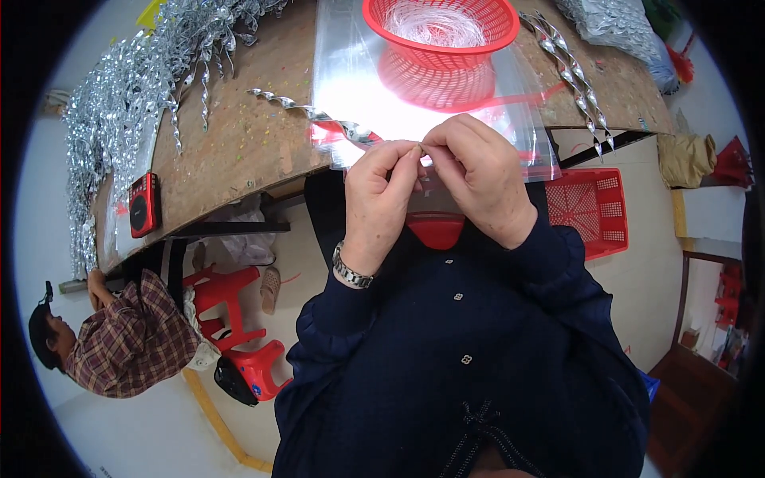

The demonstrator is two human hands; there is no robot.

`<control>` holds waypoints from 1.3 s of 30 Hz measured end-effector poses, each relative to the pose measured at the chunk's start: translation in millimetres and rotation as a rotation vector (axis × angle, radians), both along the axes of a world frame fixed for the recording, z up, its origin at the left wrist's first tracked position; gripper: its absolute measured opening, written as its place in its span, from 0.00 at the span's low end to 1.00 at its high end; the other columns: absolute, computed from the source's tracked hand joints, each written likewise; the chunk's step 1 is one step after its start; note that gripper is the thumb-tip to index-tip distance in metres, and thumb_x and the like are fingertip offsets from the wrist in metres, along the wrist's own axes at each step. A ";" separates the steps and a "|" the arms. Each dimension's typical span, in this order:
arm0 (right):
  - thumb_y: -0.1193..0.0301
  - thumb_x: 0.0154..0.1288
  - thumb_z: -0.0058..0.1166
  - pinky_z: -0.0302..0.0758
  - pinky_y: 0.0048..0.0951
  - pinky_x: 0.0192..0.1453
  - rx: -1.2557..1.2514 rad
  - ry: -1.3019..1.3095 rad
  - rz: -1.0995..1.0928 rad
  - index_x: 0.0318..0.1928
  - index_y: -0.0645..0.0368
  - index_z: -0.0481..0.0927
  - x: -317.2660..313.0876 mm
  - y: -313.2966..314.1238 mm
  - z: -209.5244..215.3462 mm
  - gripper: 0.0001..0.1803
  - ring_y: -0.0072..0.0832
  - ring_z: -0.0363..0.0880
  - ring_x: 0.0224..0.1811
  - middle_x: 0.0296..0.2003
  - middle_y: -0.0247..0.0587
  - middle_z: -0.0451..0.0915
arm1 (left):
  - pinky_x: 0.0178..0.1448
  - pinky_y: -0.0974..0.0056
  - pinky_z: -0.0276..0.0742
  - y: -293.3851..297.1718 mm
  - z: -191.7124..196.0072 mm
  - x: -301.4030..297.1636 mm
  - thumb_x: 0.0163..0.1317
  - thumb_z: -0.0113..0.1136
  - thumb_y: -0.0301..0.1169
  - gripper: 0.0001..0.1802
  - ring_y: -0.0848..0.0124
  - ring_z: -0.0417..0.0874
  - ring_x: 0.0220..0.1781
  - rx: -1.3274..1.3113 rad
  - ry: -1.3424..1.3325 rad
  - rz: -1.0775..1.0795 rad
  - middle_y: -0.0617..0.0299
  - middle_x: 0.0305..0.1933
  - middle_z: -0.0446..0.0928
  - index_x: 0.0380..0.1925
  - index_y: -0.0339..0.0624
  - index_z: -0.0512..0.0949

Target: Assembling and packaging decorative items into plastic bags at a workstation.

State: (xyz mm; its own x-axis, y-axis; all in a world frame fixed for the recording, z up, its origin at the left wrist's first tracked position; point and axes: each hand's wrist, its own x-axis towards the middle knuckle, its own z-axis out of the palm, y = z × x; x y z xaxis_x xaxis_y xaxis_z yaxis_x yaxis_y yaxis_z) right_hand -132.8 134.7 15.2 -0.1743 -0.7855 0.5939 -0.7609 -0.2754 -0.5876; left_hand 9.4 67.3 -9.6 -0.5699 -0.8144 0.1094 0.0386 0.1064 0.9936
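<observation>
Fingers (404, 166) of left hand (373, 191) and right hand (486, 177): pinched closed, tip to tip, hold too small to tell. Close by, edge of big brown table (247, 151), with room over wood at left. Clear sheets (343, 48), poking past that edge; red basket (430, 54), farther back; silver twist (351, 130), on top, just by left hand.

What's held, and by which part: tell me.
Cannot be told: left hand and right hand pinch together, hiding the near end of the silver strip.

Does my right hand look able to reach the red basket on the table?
Probably yes: the way from your right hand across the plastic sheeting to the red basket looks free.
</observation>
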 end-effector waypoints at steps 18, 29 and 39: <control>0.82 0.56 0.58 0.75 0.33 0.37 -0.006 0.022 -0.013 0.35 0.64 0.78 -1.0 0.0 -3.2 0.06 0.40 0.80 0.34 0.30 0.44 0.78 | 0.32 0.77 0.69 1.0 -2.8 -1.0 0.70 0.54 0.27 0.09 0.82 0.75 0.29 -0.059 -0.011 0.006 0.67 0.31 0.79 0.42 0.34 0.80; 0.81 0.58 0.57 0.75 0.29 0.35 0.002 -0.102 0.017 0.35 0.65 0.78 -2.9 -1.7 -7.0 0.04 0.34 0.80 0.32 0.31 0.43 0.79 | 0.31 0.77 0.68 -1.0 -1.5 0.6 0.71 0.54 0.28 0.09 0.82 0.76 0.28 0.023 0.027 0.002 0.67 0.30 0.79 0.43 0.34 0.81; 0.79 0.61 0.58 0.74 0.24 0.34 0.011 -0.234 0.022 0.37 0.65 0.80 -5.6 -0.1 -8.9 0.04 0.26 0.79 0.33 0.31 0.40 0.80 | 0.31 0.77 0.68 -0.6 7.5 1.5 0.70 0.54 0.28 0.09 0.83 0.75 0.27 0.221 0.090 -0.010 0.69 0.27 0.76 0.41 0.34 0.81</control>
